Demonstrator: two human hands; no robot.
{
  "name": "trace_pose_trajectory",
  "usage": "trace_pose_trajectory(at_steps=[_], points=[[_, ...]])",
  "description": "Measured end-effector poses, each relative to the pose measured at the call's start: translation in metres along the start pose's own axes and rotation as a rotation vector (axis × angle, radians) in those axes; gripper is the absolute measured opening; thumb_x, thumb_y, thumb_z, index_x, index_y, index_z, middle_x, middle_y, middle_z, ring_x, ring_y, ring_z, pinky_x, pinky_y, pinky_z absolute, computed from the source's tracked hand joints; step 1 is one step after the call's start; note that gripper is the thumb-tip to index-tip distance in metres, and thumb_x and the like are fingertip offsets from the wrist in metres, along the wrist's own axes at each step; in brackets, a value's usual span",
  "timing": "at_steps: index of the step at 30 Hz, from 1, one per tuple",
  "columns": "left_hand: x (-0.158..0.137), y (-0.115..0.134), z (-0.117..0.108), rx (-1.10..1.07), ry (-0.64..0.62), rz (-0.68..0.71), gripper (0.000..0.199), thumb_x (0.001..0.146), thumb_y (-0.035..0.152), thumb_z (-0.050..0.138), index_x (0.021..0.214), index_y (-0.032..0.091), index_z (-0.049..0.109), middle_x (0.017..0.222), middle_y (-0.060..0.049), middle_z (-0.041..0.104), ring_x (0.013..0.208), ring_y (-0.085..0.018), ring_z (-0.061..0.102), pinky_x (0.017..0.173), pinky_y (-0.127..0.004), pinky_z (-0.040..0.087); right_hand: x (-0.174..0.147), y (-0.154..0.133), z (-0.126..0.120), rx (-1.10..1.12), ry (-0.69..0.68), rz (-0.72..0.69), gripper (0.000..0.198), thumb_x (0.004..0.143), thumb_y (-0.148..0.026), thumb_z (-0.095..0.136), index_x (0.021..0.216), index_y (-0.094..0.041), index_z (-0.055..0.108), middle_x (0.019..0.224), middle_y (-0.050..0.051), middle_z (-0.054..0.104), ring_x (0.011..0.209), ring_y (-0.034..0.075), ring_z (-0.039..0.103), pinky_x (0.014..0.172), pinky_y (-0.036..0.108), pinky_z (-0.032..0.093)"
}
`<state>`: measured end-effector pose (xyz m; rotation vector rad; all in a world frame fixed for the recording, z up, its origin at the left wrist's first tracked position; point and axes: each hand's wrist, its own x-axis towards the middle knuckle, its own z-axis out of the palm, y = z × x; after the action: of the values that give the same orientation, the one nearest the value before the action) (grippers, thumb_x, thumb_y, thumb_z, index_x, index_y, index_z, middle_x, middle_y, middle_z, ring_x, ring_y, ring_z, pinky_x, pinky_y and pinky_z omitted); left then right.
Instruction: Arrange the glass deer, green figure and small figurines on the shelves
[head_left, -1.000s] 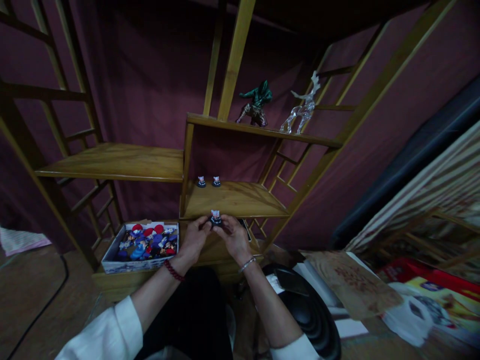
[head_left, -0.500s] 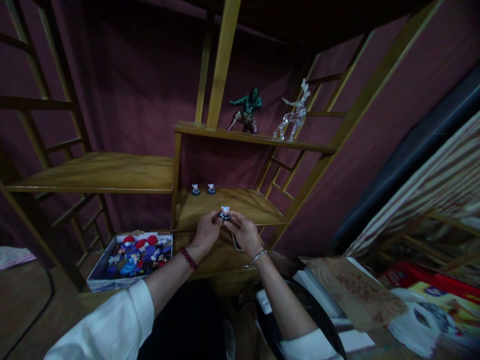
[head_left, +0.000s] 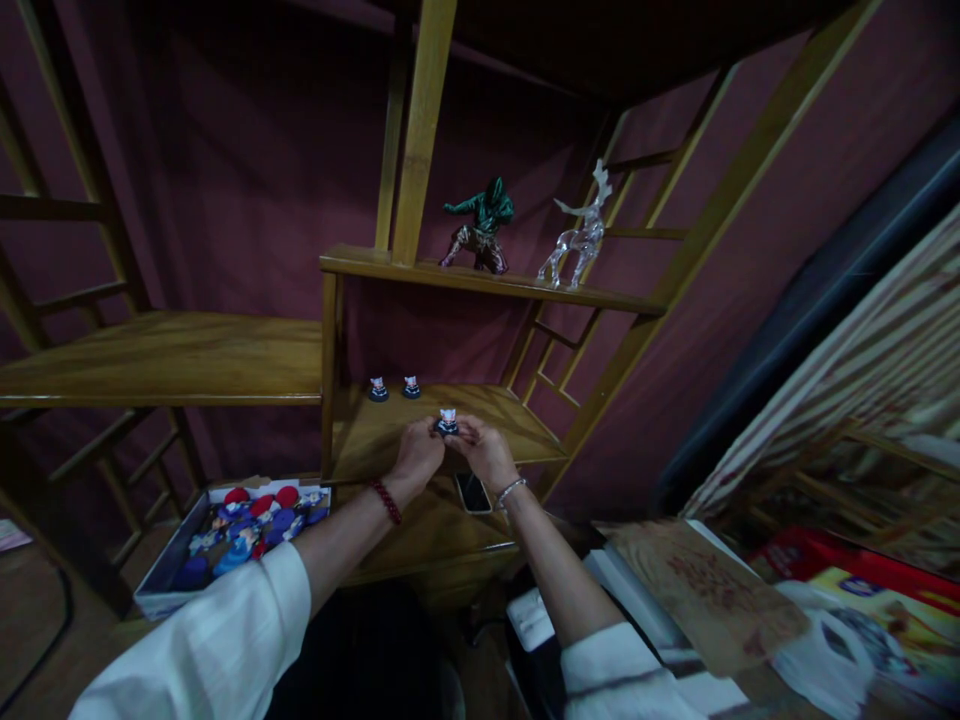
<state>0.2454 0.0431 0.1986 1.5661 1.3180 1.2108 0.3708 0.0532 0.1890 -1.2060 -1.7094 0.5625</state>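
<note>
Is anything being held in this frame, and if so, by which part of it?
A small white-and-black figurine with pointed ears, held upright by its dark base, one side each in the left hand and right hand.

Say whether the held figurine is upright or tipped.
Upright: the held figurine has its pale head above its dark base, between left hand and right hand.

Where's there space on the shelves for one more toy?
On the left shelf, left of the short upright; also behind the right hand, between the two cat-eared figurines and slanted post. The box is crowded with toys.
</note>
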Motion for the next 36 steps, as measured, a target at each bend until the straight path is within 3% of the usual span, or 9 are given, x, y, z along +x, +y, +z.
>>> trace_pose_trajectory(at_steps=[4,13,19,32,36], points=[[0.011,0.002,0.008,0.06,0.013,-0.004,0.032,0.074,0.007,0.044,0.098,0.017,0.063,0.093,-0.006,0.067,0.086,-0.015,0.059,0.08,-0.026,0.042,0.013,0.006,-0.007,0.037,-0.013,0.04,0.025,0.064,-0.017,0.064,0.089,-0.021,0.06,0.088,0.001,0.068,0.08,0.015,0.065,0.078,0.028,0.051],[0.031,0.005,0.022,0.274,-0.001,-0.007,0.039,0.073,0.005,0.042,0.106,0.015,0.06,0.099,-0.01,0.066,0.092,-0.018,0.059,0.08,-0.026,0.041,0.045,0.037,-0.019,-0.123,0.007,0.059,0.027,0.063,-0.018,0.065,0.09,-0.024,0.063,0.086,-0.002,0.067,0.081,0.014,0.062,0.08,0.028,0.049],[0.042,0.006,0.03,0.431,-0.032,0.063,0.043,0.073,0.004,0.038,0.109,0.013,0.058,0.108,-0.012,0.062,0.1,-0.019,0.056,0.087,-0.026,0.039,0.064,0.053,-0.019,-0.175,0.021,0.078,0.026,0.065,-0.02,0.065,0.091,-0.023,0.063,0.084,-0.002,0.068,0.078,0.013,0.062,0.078,0.026,0.049],[0.063,-0.002,0.044,0.429,-0.056,0.121,0.049,0.069,0.002,0.039,0.116,0.012,0.051,0.12,-0.012,0.055,0.113,-0.02,0.047,0.095,-0.028,0.034,0.091,0.064,-0.018,-0.153,-0.001,0.09,0.026,0.065,-0.016,0.063,0.091,-0.022,0.063,0.085,-0.002,0.067,0.081,0.013,0.062,0.083,0.028,0.047],[0.07,-0.004,0.045,0.489,-0.065,0.139,0.052,0.068,0.003,0.039,0.12,0.007,0.049,0.123,-0.016,0.051,0.115,-0.022,0.046,0.098,-0.03,0.032,0.099,0.072,-0.014,-0.156,0.015,0.098,0.026,0.065,-0.014,0.063,0.09,-0.023,0.063,0.083,-0.003,0.068,0.079,0.013,0.062,0.082,0.028,0.048]])
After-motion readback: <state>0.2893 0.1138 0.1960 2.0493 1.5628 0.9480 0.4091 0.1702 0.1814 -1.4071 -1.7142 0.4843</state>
